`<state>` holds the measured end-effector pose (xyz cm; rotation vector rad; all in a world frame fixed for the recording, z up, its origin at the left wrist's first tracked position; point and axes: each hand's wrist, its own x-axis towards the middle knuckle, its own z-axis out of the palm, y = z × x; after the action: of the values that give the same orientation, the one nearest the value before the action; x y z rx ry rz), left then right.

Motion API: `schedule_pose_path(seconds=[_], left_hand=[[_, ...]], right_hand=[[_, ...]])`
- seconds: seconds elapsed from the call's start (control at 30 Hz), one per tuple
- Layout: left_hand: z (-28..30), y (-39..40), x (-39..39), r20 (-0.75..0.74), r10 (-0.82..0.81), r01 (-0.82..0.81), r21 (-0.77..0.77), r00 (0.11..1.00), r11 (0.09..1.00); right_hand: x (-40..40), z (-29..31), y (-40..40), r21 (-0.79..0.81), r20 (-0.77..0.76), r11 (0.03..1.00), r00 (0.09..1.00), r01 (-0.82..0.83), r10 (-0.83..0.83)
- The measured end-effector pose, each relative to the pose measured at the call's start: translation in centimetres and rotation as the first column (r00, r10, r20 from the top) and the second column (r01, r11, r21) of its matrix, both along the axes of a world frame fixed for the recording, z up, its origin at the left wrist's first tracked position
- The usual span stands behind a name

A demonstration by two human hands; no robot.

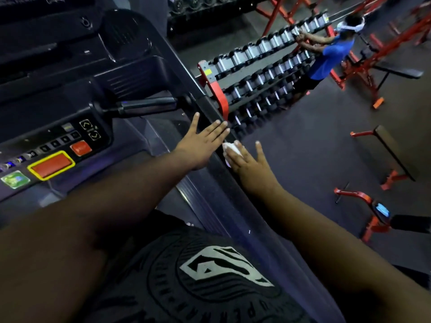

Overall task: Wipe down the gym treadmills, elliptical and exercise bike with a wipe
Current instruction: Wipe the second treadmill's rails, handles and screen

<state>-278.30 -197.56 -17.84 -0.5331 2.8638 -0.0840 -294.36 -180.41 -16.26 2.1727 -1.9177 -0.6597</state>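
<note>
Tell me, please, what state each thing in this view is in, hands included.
left hand: flat, fingers straight, resting on the side rail
right hand: fingers spread, pressing the wipe on the side rail
wipe: crumpled, under the right fingers
side rail: being wiped
treadmill console: small lights lit
dumbbell rack: loaded
flat bench: unoccupied

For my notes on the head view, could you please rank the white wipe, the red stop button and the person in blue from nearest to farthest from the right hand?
1. White wipe, under the right hand on the side rail.
2. Red stop button, on the console at left.
3. Person in blue, by the dumbbell rack, upper right.
</note>
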Motion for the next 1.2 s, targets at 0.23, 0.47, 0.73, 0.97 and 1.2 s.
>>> schedule_pose_path(seconds=[0.23, 0.47, 0.73, 0.97, 1.2], left_hand=[[0.0, 5.1, -0.6, 0.029, 0.006, -0.006, -0.004, 1.0, 1.0], [0.4, 10.0, -2.1, 0.082, -0.065, 0.067, -0.029, 0.994, 0.997], [0.9, 12.2, -2.0, 0.088, -0.09, 0.088, 0.02, 0.992, 0.996], [0.7, 14.9, -2.4, 0.066, -0.118, 0.111, 0.094, 0.991, 0.989], [0.4, 17.2, -1.3, 0.046, -0.166, 0.161, 0.093, 0.985, 0.983]], right_hand=[[-2.5, -1.9, 11.1, 0.047, 0.133, 0.999, 0.991, -0.007, 0.001], [-1.8, -0.9, 11.4, 0.044, -0.08, 0.992, 0.99, -0.114, 0.118], [-3.6, -1.7, 19.3, 0.103, 0.195, 0.995, 0.98, 0.004, -0.025], [-3.0, -1.6, 21.2, 0.132, 0.421, 0.894, 0.792, 0.429, -0.442], [-1.3, -1.8, 22.8, 0.168, 0.45, 0.783, 0.66, 0.598, -0.601]])
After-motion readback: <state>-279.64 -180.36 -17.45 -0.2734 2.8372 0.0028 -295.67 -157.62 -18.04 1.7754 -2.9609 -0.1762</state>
